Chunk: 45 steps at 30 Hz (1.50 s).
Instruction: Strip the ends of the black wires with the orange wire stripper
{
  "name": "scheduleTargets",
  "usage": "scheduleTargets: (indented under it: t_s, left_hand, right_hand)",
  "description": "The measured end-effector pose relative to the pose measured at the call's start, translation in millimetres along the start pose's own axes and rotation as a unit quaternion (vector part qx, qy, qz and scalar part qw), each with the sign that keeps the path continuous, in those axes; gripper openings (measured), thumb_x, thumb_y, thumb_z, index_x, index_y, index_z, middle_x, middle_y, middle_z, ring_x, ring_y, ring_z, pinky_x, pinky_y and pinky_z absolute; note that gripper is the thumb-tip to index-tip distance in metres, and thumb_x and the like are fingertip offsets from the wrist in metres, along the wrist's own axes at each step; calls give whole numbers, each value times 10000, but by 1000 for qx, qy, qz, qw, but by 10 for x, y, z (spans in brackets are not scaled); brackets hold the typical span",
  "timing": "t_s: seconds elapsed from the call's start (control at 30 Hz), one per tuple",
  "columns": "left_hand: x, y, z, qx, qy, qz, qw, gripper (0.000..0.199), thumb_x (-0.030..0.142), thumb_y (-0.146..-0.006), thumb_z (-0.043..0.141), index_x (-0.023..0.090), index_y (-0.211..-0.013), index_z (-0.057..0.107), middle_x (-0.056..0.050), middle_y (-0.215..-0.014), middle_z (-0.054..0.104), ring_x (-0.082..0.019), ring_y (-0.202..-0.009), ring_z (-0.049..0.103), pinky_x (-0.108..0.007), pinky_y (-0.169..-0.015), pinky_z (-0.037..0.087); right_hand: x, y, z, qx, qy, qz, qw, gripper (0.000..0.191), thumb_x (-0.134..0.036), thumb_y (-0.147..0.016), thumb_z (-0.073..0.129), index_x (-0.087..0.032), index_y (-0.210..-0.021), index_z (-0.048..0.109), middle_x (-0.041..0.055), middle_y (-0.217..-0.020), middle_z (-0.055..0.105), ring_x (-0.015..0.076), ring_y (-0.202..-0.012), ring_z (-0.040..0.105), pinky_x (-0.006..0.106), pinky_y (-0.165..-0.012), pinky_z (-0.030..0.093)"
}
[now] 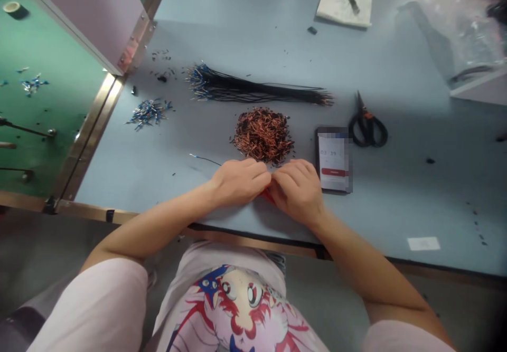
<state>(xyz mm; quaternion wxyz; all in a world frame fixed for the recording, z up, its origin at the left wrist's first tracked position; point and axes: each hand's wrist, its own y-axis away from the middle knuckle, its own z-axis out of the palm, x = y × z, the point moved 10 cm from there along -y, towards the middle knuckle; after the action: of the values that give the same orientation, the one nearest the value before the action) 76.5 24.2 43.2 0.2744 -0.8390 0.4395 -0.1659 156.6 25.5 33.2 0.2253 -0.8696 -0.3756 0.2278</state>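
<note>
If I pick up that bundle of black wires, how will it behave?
The black wire bundle will probably flex and sag, being long, thin strands. It may splay or shed wires, since no tie shows around it. The fanned blue ends could snag.

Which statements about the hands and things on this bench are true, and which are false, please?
1. A red item shows between the left hand and right hand. True.
2. The phone lies face down. False: its screen shows.
3. The scissors lie beside the phone. True.
4. The copper-coloured pile covers the scissors. False: it lies apart from them.
5. The black wire bundle has blue at its left end. True.
</note>
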Motion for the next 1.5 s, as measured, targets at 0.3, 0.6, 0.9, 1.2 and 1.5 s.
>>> scheduleTargets:
  t_s: [0.3, 0.6, 0.9, 1.2, 1.5]
  left_hand:
    - [95, -81, -62, -38, 1, 25, 999, 297, 154, -980, 473, 188, -698, 562, -6, -650, 572, -157, -617, 477, -295, -537, 287]
    - [178, -140, -144, -52, 61, 30, 996, 244, 163, -917, 475, 192, -689, 556, -5, -648, 571, -158, -609, 499, -313, -545, 305]
    - [302, -121, -143, -97, 45, 50, 993, 178, 139, -842, 521, 187, -684, 589, -24, -627, 589, -176, -575, 519, -318, -515, 299]
    - [-435, 14, -93, 2, 11, -91, 996, 170, 168, -909, 557, 185, -764, 643, -19, -734, 675, -162, -685, 583, -292, -559, 323]
    - [-685, 74, -148, 78, 148, -225, 960, 109, 121, -871, 626, 168, -777, 654, -28, -755, 679, -152, -710, 586, -280, -667, 437]
  right_hand:
    - [-136, -56, -44, 8, 68, -64, 996, 193, -202, -915, 540, -233, -725, 524, 34, -688, 584, 213, -730, 481, 381, -764, 419]
    - [-264, -89, -189, 49, 59, -108, 991, 224, -188, -840, 507, -258, -657, 398, 10, -605, 440, 204, -641, 390, 367, -673, 400]
    - [-307, -48, -172, 8, 29, -124, 992, 193, -167, -726, 512, -248, -607, 384, 1, -584, 426, 179, -601, 369, 343, -592, 334]
    - [137, -30, -429, 90, 42, -22, 995, 190, -44, -814, 573, -234, -817, 571, 25, -717, 616, 187, -682, 522, 334, -607, 446]
    - [260, 4, -296, 83, 10, 39, 996, 198, -82, -949, 534, -220, -983, 671, 64, -855, 724, 212, -801, 630, 375, -727, 545]
